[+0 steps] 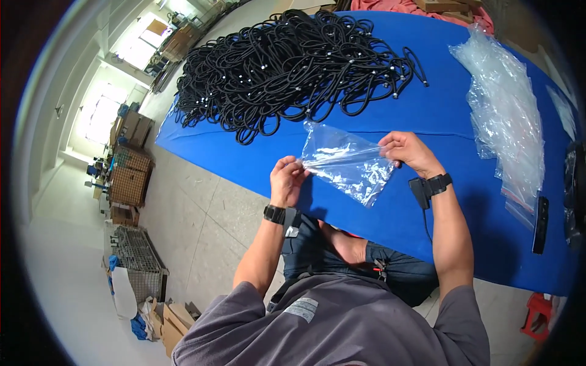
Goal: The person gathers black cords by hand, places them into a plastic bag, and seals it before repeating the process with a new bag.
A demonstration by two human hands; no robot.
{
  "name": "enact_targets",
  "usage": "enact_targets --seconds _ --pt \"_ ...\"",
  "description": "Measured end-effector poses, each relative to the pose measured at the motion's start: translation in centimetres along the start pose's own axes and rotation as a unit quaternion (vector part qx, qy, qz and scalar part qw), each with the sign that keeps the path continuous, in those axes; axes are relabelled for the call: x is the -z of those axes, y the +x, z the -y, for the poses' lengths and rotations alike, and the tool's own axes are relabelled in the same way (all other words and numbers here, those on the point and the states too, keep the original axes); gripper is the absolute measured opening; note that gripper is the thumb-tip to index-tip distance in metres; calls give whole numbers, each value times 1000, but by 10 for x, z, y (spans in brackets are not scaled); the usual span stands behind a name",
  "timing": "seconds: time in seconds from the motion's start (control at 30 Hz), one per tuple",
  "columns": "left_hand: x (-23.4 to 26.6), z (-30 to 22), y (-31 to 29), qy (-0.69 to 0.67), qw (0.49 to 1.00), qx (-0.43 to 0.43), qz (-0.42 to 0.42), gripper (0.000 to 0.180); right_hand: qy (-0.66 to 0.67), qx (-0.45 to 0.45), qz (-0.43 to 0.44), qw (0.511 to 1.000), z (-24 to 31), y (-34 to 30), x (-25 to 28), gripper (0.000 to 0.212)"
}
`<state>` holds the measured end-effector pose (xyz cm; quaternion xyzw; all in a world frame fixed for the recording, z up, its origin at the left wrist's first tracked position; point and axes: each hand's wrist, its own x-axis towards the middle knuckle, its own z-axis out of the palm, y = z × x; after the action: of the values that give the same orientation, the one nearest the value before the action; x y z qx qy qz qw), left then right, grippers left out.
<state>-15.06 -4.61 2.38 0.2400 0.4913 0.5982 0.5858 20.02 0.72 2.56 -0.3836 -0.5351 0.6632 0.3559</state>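
A clear plastic bag (pixel 351 160) is stretched between my two hands over the near edge of the blue-covered table. My left hand (pixel 288 180) pinches its left side, fingers closed. On the opposite side my right hand (pixel 410 151) grips the bag between thumb and fingers. Nothing can be made out inside the bag, which shines with creases and glare. Beyond it lies a large tangled heap of black elastic cord loops (pixel 268 67) with small pale metal-looking ends. To the right a long overlapping stack of clear plastic bags (pixel 506 116) runs along the table.
A slim black object (pixel 540 224) lies beside the bag stack, near dark wrapped items (pixel 574 189) at the right rim. Under the table's right end is a red stool (pixel 537 316). Wire crates (pixel 131 174) and cardboard boxes (pixel 177 326) stand along the left wall.
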Motion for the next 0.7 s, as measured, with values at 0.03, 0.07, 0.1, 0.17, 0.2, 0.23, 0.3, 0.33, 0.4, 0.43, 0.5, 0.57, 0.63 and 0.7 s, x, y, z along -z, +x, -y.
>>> enact_targets --seconds 0.03,0.07,0.1,0.17,0.2,0.23,0.3,0.33,0.4,0.43,0.5,0.57,0.63,0.7 --pt "-1 0 -3 23 1000 6 -14 15 8 6 5 1000 -2 0 2 29" --pt "0 -3 -6 46 998 9 -31 17 6 8 4 1000 -1 0 2 29" --pt "3 -6 -7 46 999 8 -28 17 6 2 8 1000 0 0 2 30" --pt "12 -11 -6 175 984 -15 -31 24 5 -11 18 1000 0 -2 0 31" --pt "15 -12 -5 238 970 -27 -32 28 5 -9 17 1000 -3 0 -3 31" --pt "20 -14 -3 239 970 -29 -31 28 6 0 31 1000 -7 3 -8 32" --pt "27 -18 3 400 904 -131 -72 31 10 19 59 998 -7 7 -23 35" --pt "28 -21 5 475 856 -181 -92 32 11 22 58 998 -1 6 -27 35" --pt "20 -29 9 488 838 -225 -100 33 -85 9 27 996 19 -2 -31 36" --pt "11 -35 11 498 818 -265 -109 34 -133 1 9 991 25 -4 -30 37" --pt "-12 -45 17 504 798 -309 -115 36 -121 -1 -28 992 25 -7 -14 38" --pt "-41 -56 34 432 857 -279 -30 36 -94 -7 -97 991 21 -10 7 38" --pt "-77 -62 50 438 862 -251 51 39 -68 6 -130 989 11 -11 24 36" --pt "-116 -58 73 533 770 -333 108 45 -14 36 -181 983 3 -8 37 33"
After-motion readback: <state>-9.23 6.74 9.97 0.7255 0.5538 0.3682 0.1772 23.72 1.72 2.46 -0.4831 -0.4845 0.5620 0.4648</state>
